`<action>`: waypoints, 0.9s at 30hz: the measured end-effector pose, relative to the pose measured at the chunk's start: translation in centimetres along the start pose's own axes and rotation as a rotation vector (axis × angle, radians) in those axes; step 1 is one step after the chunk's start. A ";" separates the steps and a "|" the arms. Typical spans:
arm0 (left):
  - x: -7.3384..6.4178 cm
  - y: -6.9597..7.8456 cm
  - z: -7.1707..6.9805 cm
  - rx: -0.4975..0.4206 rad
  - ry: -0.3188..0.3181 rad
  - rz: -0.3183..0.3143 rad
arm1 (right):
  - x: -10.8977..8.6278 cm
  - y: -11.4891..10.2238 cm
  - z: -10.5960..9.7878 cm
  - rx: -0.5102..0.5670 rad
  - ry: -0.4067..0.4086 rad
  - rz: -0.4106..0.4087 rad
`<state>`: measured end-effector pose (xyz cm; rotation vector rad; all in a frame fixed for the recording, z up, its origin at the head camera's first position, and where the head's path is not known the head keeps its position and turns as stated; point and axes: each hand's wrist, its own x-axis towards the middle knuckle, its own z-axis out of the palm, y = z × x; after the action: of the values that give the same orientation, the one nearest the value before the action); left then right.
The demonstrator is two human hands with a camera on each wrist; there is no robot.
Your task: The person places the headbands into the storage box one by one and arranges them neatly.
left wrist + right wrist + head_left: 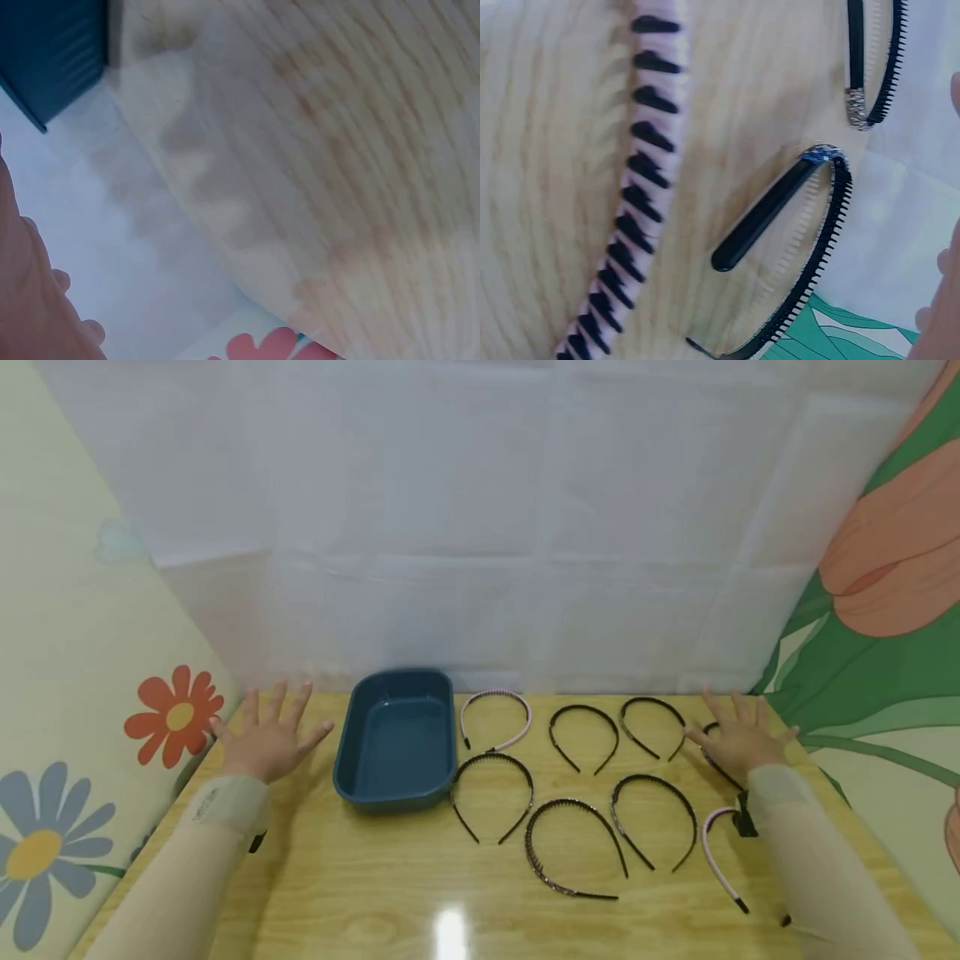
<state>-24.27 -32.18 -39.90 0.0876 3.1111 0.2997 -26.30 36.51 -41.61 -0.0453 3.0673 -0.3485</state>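
My left hand (262, 745) is spread wide with nothing in it, left of a deep blue plastic tub (396, 797). On the other side, my right hand (742, 742) also has its fingers splayed and holds nothing. Beneath it lies a black headband with blue glitter (825, 154), partly covered by the hand in the head view. A pink headband with black teeth (649, 142) lies by the right wrist, half hidden under the sleeve. More headbands lie between the tub and the right hand, among them a pink one (528, 718) and a black one (573, 707).
The wooden table (337, 893) carries several dark headbands, such as one with a glittery side (531, 847) near the middle. A white sheet (420, 527) hangs along the back edge. Flower-printed cloth (60, 635) borders the left and right sides.
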 end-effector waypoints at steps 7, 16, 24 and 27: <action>-0.8 0.8 -0.4 -0.024 0.028 0.047 | 0.1 0.1 -0.6 0.050 -0.008 -0.019; -3.4 2.0 -0.4 -0.008 0.159 0.173 | -0.6 1.5 -1.0 0.159 0.154 -0.149; -4.8 2.9 0.7 0.004 0.130 0.219 | -2.0 4.2 -0.9 0.284 0.132 0.056; -4.9 3.4 1.0 0.003 0.118 0.236 | -2.9 5.0 -0.7 0.306 0.100 0.132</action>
<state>-19.15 -28.94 -40.15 0.4556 3.2196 0.3138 -23.58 41.68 -41.94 0.1921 3.0520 -0.8274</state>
